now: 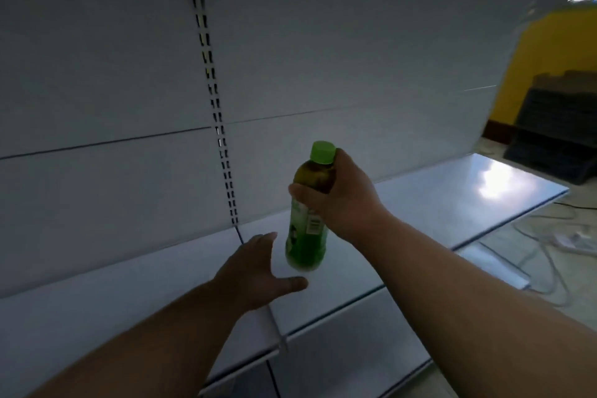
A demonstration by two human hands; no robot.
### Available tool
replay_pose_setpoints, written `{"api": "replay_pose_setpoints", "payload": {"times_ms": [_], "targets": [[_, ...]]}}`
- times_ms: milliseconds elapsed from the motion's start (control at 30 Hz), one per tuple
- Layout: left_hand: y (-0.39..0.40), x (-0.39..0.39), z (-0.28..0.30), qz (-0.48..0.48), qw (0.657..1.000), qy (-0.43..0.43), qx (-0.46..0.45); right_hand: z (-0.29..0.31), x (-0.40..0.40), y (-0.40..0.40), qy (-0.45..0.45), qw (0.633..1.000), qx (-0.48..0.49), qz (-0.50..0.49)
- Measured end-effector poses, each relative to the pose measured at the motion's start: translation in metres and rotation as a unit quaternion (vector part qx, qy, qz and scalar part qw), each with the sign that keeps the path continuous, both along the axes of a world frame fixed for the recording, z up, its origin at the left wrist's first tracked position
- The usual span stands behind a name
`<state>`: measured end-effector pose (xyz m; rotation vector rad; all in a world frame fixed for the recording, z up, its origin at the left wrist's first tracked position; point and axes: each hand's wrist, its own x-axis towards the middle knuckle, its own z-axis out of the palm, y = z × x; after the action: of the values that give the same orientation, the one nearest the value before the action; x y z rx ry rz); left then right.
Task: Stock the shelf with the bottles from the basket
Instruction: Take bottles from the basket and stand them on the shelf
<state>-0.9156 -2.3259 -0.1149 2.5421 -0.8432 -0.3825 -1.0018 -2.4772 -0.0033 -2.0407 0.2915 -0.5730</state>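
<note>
My right hand [342,200] grips a green-capped bottle [307,236] around its upper half and holds it nearly upright just above the white shelf [436,203]. The bottle has a green label and dark liquid near the neck. My left hand [261,271] is spread open below and to the left of the bottle, with its thumb under the bottle's base and not touching it. The basket is out of view.
The shelf's white back panel [323,58] rises behind, with a slotted upright [219,126] between two bays. A lower shelf [339,342] juts out beneath. At the right are a yellow wall [555,52], a dark crate [555,139] and cables [549,245] on the floor.
</note>
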Motion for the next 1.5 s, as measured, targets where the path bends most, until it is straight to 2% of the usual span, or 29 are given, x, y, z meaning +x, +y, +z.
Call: {"api": "replay_pose_setpoints", "payload": {"times_ms": [67,167,333,400,633,800,1067,1200,1267,1367,1500], "targets": [[0.004,0.019,-0.020,0.060,0.997,-0.030,0.030,-0.011,0.031,-0.002,0.004,1.000,0.002,0.026],[0.003,0.035,-0.043,0.100,0.990,-0.063,0.075,-0.031,0.061,-0.004,0.021,0.998,0.012,0.052],[-0.001,0.036,-0.067,0.078,0.983,-0.112,0.125,-0.050,0.080,-0.005,0.039,0.997,0.011,0.061],[-0.002,0.037,-0.069,0.074,0.983,-0.113,0.127,-0.055,0.078,-0.007,0.055,0.997,0.002,0.056],[0.000,0.038,-0.070,0.070,0.982,-0.120,0.126,-0.087,0.092,-0.009,0.137,0.983,-0.118,0.007],[-0.001,0.039,-0.070,0.074,0.983,-0.119,0.120,-0.095,0.117,-0.009,0.107,0.984,-0.139,0.009],[-0.001,0.040,-0.069,0.068,0.983,-0.114,0.125,-0.094,0.157,-0.007,0.117,0.982,-0.147,0.007],[-0.002,0.043,-0.069,0.066,0.986,-0.102,0.114,-0.098,0.139,-0.011,0.113,0.984,-0.141,-0.003],[0.000,0.043,-0.060,0.067,0.989,-0.087,0.104,-0.093,0.118,-0.016,0.115,0.977,-0.182,-0.003],[-0.001,0.032,-0.037,0.049,0.988,-0.127,0.074,-0.079,0.066,-0.029,0.140,0.958,-0.249,-0.008],[-0.015,-0.020,0.006,-0.043,0.983,-0.170,0.046,-0.049,-0.026,-0.036,0.230,0.913,-0.337,-0.028]]}}
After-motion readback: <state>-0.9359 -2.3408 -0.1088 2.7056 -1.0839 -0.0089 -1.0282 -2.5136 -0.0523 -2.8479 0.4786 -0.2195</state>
